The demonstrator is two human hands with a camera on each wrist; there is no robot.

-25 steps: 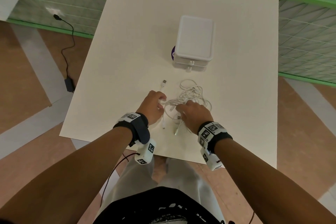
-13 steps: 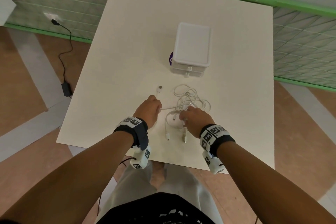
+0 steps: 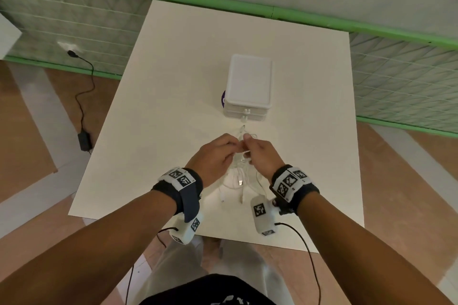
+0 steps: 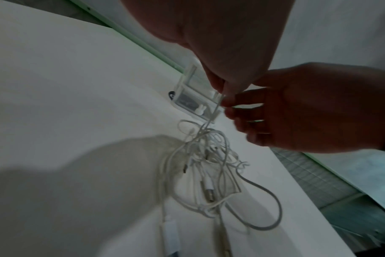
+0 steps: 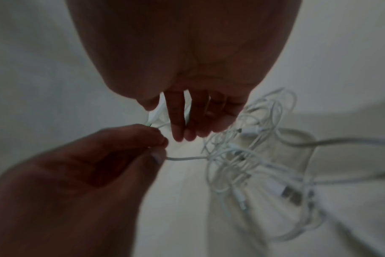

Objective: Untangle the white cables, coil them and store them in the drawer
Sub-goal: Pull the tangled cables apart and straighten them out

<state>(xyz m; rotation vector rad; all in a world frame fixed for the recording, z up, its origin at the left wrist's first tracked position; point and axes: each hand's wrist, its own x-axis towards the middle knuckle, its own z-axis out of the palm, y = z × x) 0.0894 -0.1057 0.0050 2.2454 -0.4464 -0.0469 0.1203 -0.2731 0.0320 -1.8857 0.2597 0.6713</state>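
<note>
i have raised the tangle of white cables [image 3: 240, 176] off the tabletop [image 3: 173, 96]; a second ago it lay flat near the near edge under both my hands. now my left hand [image 3: 215, 156] and my right hand [image 3: 260, 153] meet above it, each pinching a strand, loops and plugs hanging below. i judge the untangling has only begun. the drawer unit [image 3: 248, 86] sits closed toward the far edge, unmoved.
</note>
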